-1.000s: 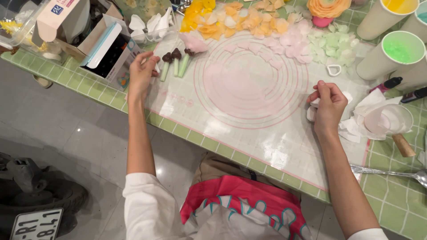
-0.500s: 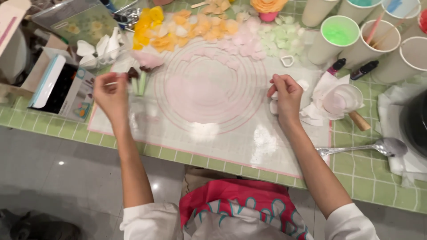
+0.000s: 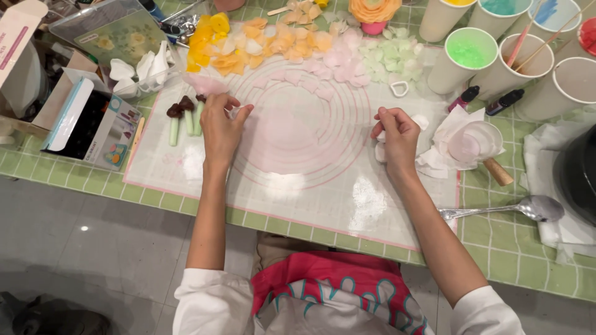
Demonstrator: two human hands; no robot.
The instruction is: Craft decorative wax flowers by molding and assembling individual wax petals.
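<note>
My left hand (image 3: 220, 131) lies on the white silicone mat (image 3: 310, 186) with pink rings, just right of three green stems with brown tips (image 3: 186, 115). Its thumb and forefinger pinch a small pale piece (image 3: 234, 112). My right hand (image 3: 397, 138) rests on the mat's right side with its fingertips pinched together. Nothing shows between them. White tissue (image 3: 434, 158) lies beside and partly under that hand.
Yellow and orange petals (image 3: 248, 37), pink petals (image 3: 335, 68) and green petals (image 3: 391, 59) line the mat's far edge. Also in view: heart cutter (image 3: 399, 89), paper cups (image 3: 465, 56), small bowl (image 3: 475, 141), spoon (image 3: 515, 209), black pot (image 3: 580, 174), open box (image 3: 87, 124).
My left hand has moved right, from beside the green stems onto the ringed part of the mat. My right hand has stayed by the tissue. The view has shifted.
</note>
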